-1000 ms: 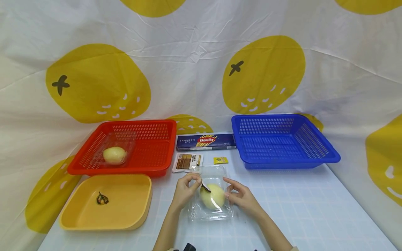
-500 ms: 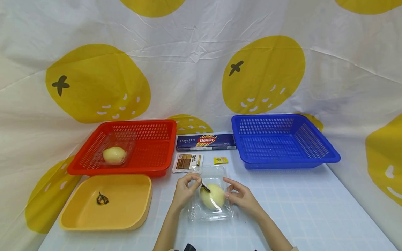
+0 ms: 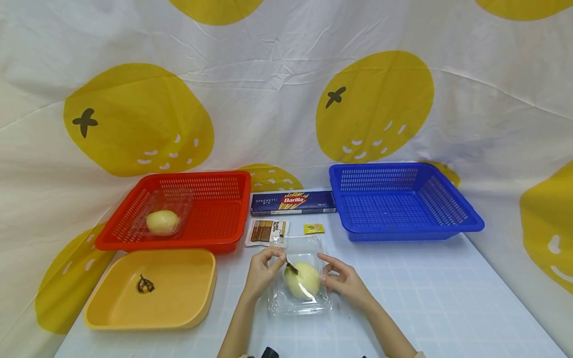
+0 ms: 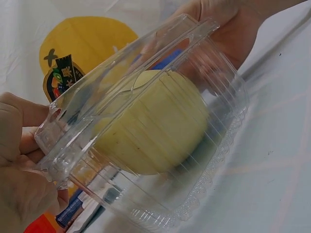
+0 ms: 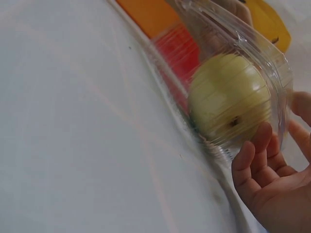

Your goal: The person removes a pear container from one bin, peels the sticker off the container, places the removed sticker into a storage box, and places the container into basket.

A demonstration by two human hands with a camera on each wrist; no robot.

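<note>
A clear plastic clamshell box (image 3: 300,309) stands in front of the person, with a pale yellow round fruit (image 3: 302,283) inside; its dark end shows in the right wrist view. My left hand (image 3: 264,271) pinches a small dark sticker (image 3: 292,268) between thumb and index finger, at the left of the lid. In the left wrist view the sticker (image 4: 63,77) stands up off the plastic, showing coloured fruit print. My right hand (image 3: 344,281) holds the box's right side, index finger at the rim and the other fingers bent beside the wall.
A yellow tray (image 3: 197,303) on the left holds a similar sticker (image 3: 145,284). Behind it, a red basket (image 3: 224,241) contains another boxed fruit (image 3: 162,222). A spaghetti box (image 3: 293,202), a brown-and-white packet (image 3: 266,232) and a small yellow sachet (image 3: 314,228) lie near a blue basket (image 3: 403,233).
The sticker in my left fingers has turned a little, and its white edge no longer shows. Both hands and the box keep nearly the same place.
</note>
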